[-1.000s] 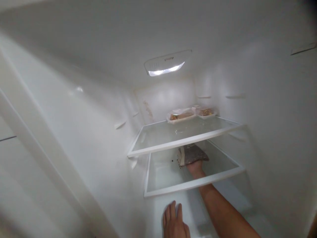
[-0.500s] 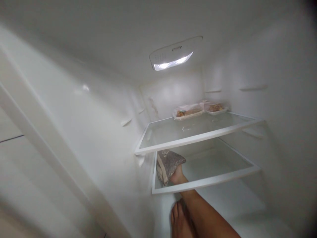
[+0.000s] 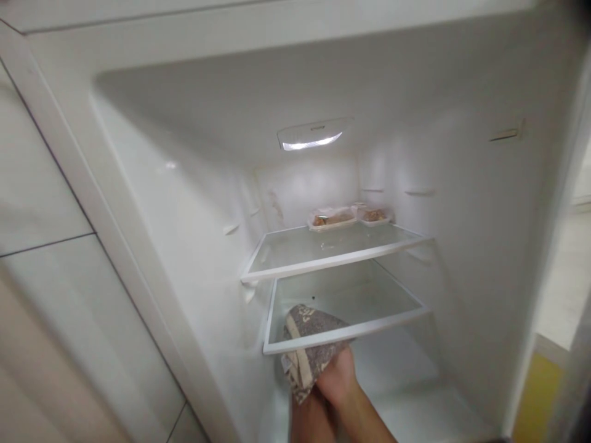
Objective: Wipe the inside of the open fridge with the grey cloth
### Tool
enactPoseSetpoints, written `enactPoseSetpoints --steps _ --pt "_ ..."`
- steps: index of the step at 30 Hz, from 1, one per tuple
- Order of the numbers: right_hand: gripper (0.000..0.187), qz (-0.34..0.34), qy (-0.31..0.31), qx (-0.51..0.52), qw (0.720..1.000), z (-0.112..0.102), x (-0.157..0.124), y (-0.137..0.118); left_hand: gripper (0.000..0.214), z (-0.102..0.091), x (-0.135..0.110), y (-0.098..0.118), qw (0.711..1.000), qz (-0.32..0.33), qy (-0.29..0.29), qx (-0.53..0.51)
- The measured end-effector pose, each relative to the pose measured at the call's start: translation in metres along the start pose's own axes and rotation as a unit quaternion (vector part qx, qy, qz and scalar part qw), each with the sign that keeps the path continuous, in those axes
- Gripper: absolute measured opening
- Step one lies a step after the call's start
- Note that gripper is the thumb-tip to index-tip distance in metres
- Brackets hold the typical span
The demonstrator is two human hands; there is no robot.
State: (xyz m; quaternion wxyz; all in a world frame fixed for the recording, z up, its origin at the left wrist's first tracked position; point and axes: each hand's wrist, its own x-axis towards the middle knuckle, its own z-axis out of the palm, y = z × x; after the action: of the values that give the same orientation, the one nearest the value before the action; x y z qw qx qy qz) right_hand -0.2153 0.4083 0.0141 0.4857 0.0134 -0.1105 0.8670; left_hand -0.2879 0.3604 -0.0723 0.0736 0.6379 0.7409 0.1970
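Note:
A grey-brown cloth [image 3: 318, 360] with a cream patterned border is bunched in my right hand [image 3: 339, 372], whose fingers are partly hidden by it. The front rim of the lower glass shelf [image 3: 388, 320] crosses in front of the cloth. The cloth's upper part shows through the glass, so it appears to be under the shelf. My left hand [image 3: 310, 418] seems to be just below the cloth at the bottom of the view. Its fingers are covered, and whether it touches the cloth is unclear.
Two wrapped food trays, one on the left [image 3: 333, 219] and one on the right [image 3: 373, 216], sit at the back of the upper glass shelf [image 3: 295, 249]. A lamp [image 3: 314, 138] glows under the fridge ceiling. White tiles [image 3: 55, 295] line the left side.
My right hand and the cloth have come forward, from behind the lower shelf's front rim to across it. My left hand's fingers have gone out of sight. The view has drawn back.

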Motion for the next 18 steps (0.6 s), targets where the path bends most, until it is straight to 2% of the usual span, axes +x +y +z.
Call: enactPoseSetpoints --steps 3,5,8,10,14,18 --pt "0.033 -0.086 0.020 0.000 0.996 -0.020 -0.013 -0.044 0.058 0.007 -0.005 -0.008 0.999 0.034 0.010 0.016" --pt "0.035 -0.135 0.060 -0.004 0.989 -0.037 -0.022 -0.082 0.057 0.011 -0.007 -0.014 0.999 0.035 0.009 0.022" --pt "0.038 -0.225 0.142 -0.018 0.964 -0.061 -0.033 -0.137 0.057 0.014 -0.007 -0.018 0.999 0.028 -0.006 0.028" --pt "0.040 -0.261 0.158 -0.029 0.952 -0.072 -0.037 -0.165 0.057 0.013 -0.005 -0.018 0.999 0.031 -0.008 0.028" --pt "0.042 -0.307 0.181 -0.048 0.933 -0.078 -0.031 -0.190 0.058 0.012 -0.005 -0.017 0.999 0.033 -0.017 0.032" --pt "0.040 -0.358 0.174 -0.111 0.911 -0.069 0.002 -0.193 0.060 0.015 -0.004 -0.018 0.999 0.026 -0.029 0.032"
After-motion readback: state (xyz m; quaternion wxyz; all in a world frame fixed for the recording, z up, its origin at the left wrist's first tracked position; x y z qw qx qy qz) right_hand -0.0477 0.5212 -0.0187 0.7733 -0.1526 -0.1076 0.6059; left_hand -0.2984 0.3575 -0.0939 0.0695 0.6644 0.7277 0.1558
